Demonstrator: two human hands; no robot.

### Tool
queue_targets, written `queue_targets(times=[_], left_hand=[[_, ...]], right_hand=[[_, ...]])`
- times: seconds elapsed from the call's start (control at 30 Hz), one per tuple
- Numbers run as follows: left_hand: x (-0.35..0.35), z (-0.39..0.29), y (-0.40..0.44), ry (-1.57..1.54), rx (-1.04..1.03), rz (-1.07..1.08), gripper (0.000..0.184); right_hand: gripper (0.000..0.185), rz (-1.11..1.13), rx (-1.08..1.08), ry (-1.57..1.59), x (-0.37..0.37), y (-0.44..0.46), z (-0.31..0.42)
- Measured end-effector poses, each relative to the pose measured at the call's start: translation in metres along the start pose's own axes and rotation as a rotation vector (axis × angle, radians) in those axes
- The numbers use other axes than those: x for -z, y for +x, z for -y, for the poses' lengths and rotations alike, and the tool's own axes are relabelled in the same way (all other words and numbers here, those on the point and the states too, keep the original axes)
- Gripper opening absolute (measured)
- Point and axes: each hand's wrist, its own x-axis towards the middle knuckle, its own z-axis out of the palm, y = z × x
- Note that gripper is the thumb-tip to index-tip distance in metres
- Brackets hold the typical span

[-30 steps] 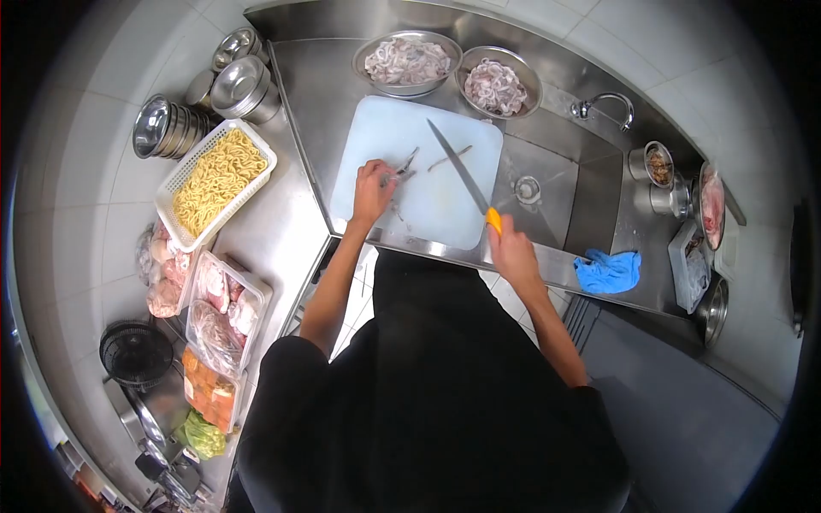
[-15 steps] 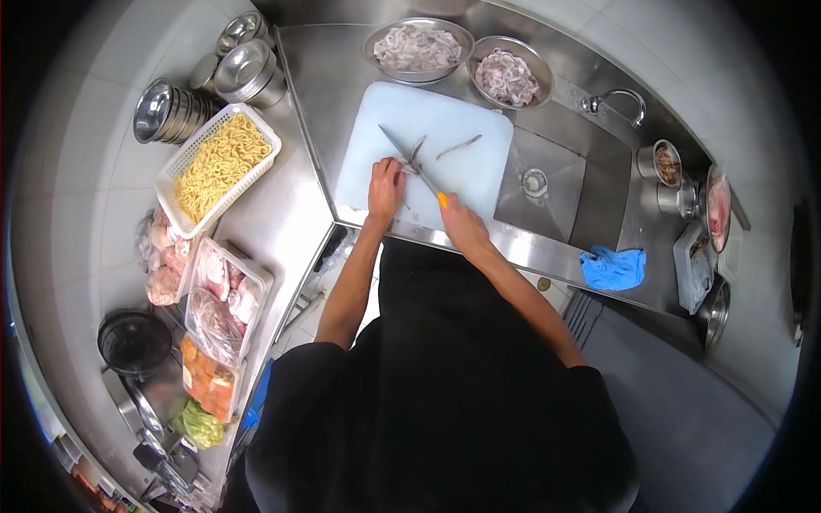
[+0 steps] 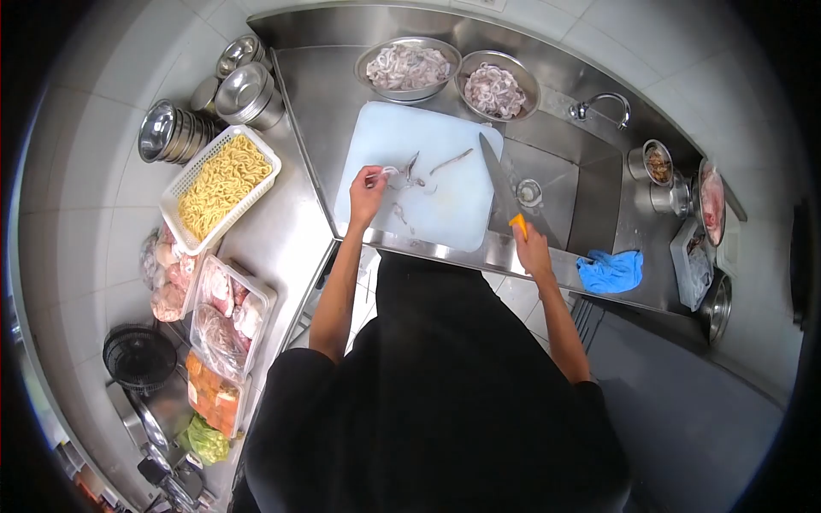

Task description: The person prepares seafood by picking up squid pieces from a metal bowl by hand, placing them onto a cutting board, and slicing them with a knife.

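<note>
My right hand point(image 3: 535, 250) is closed round the orange handle of a knife point(image 3: 500, 181), whose long blade points away from me over the cutting board's right edge and the sink. Over the left part of the white cutting board point(image 3: 376, 128), my left hand point(image 3: 368, 195) pinches a small pale piece of squid point(image 3: 391, 171) in its fingertips. Several squid scraps point(image 3: 413, 181) lie on the board, with a thin dark strip point(image 3: 451, 161) to their right. Beyond the board stand two metal bowls of cut squid, a left bowl point(image 3: 373, 82) and a right bowl point(image 3: 532, 96).
The sink point(image 3: 556, 158) with its faucet point(image 3: 603, 107) is on the right, with a blue cloth point(image 3: 610, 271) near its front edge. Along the left counter are a basket of noodles point(image 3: 224, 184), a tray of meat point(image 3: 224, 316), orange packages point(image 3: 212, 395) and stacked metal bowls point(image 3: 246, 90).
My right hand has swung the knife right, off the scraps toward the sink. My left hand has moved slightly left and lifted a squid piece from the board. The camera view has shifted slightly.
</note>
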Motion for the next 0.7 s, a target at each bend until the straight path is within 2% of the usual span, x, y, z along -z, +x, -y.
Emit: queue_targets(times=[0.1,0.13,0.23,0.27,0.4,0.5,0.7], left_hand=[[0.002,0.029,-0.005,0.480,-0.208,-0.115,0.024],[0.002,0.034,-0.014,0.597,-0.211,-0.175,0.036],[-0.005,0.037,-0.033,0.612,-0.141,-0.230,0.051],[-0.008,0.036,-0.036,0.640,-0.115,-0.181,0.064],[-0.032,0.033,-0.037,0.546,-0.153,-0.203,0.074],[-0.044,0.028,-0.033,0.521,-0.166,-0.222,0.071],[-0.056,0.020,-0.028,0.300,-0.106,-0.270,0.051]], right_hand=[[0.053,0.033,-0.026,0.111,-0.015,0.023,-0.001],[0.053,0.044,-0.025,0.135,-0.018,0.025,0.004],[0.052,0.100,0.003,0.157,-0.033,0.024,0.020],[0.052,0.127,0.037,0.134,-0.037,0.023,0.025],[0.051,0.178,0.203,0.099,-0.066,0.025,0.039],[0.050,0.296,0.240,0.023,-0.065,0.022,0.076],[0.050,0.370,0.264,0.116,-0.073,0.015,0.100]])
